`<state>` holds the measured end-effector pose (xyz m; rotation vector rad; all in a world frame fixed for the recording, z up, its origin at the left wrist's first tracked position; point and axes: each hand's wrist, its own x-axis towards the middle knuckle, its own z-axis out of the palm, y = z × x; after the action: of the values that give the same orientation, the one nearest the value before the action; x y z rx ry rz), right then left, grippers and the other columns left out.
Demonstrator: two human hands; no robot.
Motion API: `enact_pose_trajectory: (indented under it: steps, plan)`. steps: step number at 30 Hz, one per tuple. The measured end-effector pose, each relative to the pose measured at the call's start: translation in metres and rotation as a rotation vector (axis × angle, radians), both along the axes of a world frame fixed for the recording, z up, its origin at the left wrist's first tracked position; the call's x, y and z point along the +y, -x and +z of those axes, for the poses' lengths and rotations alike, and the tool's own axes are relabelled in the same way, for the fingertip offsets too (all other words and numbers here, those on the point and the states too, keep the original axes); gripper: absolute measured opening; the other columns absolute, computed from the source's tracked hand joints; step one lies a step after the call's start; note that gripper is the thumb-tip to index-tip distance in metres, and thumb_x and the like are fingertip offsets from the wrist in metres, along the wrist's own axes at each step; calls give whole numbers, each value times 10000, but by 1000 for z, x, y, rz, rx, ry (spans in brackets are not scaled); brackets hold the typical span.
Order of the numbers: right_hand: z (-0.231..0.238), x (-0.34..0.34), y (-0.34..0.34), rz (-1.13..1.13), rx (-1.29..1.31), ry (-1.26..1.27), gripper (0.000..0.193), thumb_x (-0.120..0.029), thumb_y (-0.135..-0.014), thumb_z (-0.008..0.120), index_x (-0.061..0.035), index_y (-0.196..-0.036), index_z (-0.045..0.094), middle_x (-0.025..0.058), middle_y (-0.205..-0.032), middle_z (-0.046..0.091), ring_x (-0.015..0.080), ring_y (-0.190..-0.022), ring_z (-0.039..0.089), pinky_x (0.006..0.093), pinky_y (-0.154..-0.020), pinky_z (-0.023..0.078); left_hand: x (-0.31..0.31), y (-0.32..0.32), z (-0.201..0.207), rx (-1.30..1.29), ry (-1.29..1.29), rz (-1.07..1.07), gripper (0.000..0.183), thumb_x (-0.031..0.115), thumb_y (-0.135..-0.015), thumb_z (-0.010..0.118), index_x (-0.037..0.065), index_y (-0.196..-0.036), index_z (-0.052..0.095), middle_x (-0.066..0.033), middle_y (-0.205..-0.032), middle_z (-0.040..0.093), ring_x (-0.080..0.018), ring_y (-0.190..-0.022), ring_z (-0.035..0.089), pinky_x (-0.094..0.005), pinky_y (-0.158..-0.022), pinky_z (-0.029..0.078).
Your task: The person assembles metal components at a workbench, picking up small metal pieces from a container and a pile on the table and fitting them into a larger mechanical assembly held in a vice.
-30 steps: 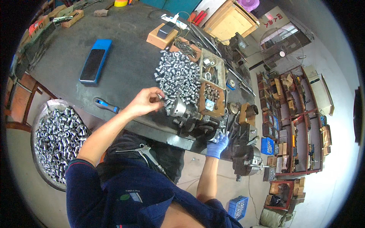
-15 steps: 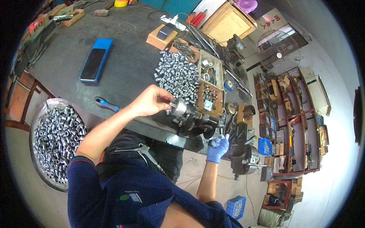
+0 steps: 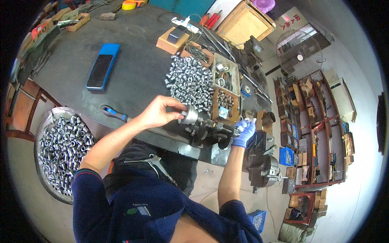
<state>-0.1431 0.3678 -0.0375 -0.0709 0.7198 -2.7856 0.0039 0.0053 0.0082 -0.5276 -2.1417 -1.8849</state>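
Observation:
My bare left hand [image 3: 162, 112] is at the left end of a small bench-mounted spindle machine [image 3: 204, 128]. Its thumb and fingers pinch a small metal part, largely hidden by the fingertips, against the round steel chuck [image 3: 189, 115]. On my right hand [image 3: 245, 132] is a blue-violet glove. Its fingers curl at the right end of the spindle; what they grip is hidden. Just beyond the chuck lies a heap of shiny metal fittings [image 3: 188, 79] on the dark workbench [image 3: 137, 60].
A round perforated metal pan [image 3: 44, 178] full of fittings stands at left. A blue-handled tool [image 3: 114, 112] and a blue-cased device [image 3: 101, 69] lie on the bench. Behind the machine is a wooden box of small parts [image 3: 231, 115]. A vise [image 3: 263, 166] stands at right; an air gun [image 3: 156, 164] hangs over my lap.
My right hand has moved up and slightly right, from below the machine's right end to the spindle end. My left hand stays pinched at the chuck.

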Motion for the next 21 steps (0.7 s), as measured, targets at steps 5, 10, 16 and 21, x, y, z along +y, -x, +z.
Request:
enact_pose_trajectory:
  steps: [5, 10, 16, 21]
  plan:
    - [-64, -3, -13, -370, 12, -499, 325, -350, -854, 512, -41, -944, 558, 50, -690, 577, 165, -557, 530, 272, -524, 450, 1, 1, -3, -90, -108, -19, 227, 10, -687, 698, -25, -901, 632, -81, -819, 648, -119, -776, 595, -266, -725, 475]
    - [-41, -23, -54, -203, -147, -433, 388, -331, -829, 549, -29, -1072, 539, 73, -868, 629, 215, -763, 603, 349, -728, 496, 0, 1, -9, -179, -189, -43, 188, -5, -706, 678, -47, -882, 623, -81, -782, 638, -119, -728, 598, -257, -690, 485]
    - [-52, 2, -1, -206, -23, -604, 225, -312, -844, 568, -91, -801, 560, 11, -670, 579, 120, -481, 514, 241, -432, 419, 5, 6, -7, -283, -272, -122, 135, 48, -790, 621, -71, -852, 608, -91, -724, 621, -130, -633, 594, -251, -595, 489]
    - [37, -25, -18, -354, 49, -506, 274, -304, -878, 521, -91, -706, 532, -10, -516, 468, 68, -396, 418, 202, -319, 302, 3, 3, -3, -328, -200, -98, 221, 149, -847, 578, -67, -807, 602, -78, -674, 604, -130, -596, 583, -253, -563, 482]
